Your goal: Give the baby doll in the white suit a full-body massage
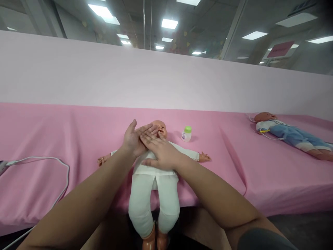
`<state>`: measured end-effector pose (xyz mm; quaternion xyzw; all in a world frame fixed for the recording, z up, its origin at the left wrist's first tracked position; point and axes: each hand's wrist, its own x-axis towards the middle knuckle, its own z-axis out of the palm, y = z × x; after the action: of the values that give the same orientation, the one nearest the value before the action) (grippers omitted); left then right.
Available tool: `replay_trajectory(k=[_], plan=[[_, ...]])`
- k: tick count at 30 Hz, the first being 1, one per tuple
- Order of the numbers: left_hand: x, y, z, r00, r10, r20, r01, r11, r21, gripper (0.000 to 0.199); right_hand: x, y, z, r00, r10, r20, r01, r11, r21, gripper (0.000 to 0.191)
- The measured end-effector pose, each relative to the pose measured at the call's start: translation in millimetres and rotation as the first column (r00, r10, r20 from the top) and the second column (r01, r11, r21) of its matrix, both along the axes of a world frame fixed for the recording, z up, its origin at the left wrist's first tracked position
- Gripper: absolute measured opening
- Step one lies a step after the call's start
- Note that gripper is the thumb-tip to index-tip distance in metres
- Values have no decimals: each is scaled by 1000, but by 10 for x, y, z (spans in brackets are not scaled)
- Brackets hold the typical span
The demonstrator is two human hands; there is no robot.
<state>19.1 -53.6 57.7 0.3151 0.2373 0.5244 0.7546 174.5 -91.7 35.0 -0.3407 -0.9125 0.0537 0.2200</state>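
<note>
A baby doll (156, 180) in white clothes lies on its back in front of me, arms spread and lower legs hanging over the table edge. Above its chest, my left hand (136, 139) is turned palm up with the fingers stretched out. My right hand (162, 152) lies palm down, its flat fingertips laid over the fingers of my left hand. Neither hand holds anything. Part of the doll's head and chest is hidden behind them. Just right of the doll's head stands a small clear bottle (186, 134) with a green cap.
A pink cloth (213, 180) covers the table. Far right lies another doll (291, 133) in blue trousers, with a thin white tube about it. A white cable (67, 173) runs from a power strip (3, 167) at the left. Behind rises a white partition (130, 76) below glass.
</note>
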Motion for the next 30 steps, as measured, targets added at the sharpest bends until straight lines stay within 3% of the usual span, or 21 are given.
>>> replay_trajectory(k=[5, 11, 17, 22, 25, 28, 30], plan=[[50, 42, -64, 989, 16, -147, -22, 999, -39, 52, 130, 142, -40, 957, -35, -288, 22, 999, -48, 74], [42, 64, -121, 972, -109, -207, 124, 990, 60, 51, 215, 174, -34, 776, -118, -620, 141, 990, -11, 34], [73, 231, -223, 983, 72, -170, -42, 984, 175, 35, 226, 212, -10, 661, -151, -735, 198, 980, -23, 21], [59, 422, -291, 969, 127, -212, -56, 948, 313, 38, 252, 236, -32, 717, -155, -680, 156, 986, -60, 20], [-1, 417, -347, 924, 163, -345, -10, 914, 406, 43, 299, 268, -69, 787, -125, -604, 83, 992, -97, 15], [-97, 330, -437, 784, 264, -562, 65, 865, 497, 42, 301, 243, -82, 872, -42, -487, -32, 989, -142, 14], [-173, 267, -486, 631, 395, -667, 122, 800, 588, 46, 255, 176, -88, 893, 41, -449, -120, 981, -150, 15]])
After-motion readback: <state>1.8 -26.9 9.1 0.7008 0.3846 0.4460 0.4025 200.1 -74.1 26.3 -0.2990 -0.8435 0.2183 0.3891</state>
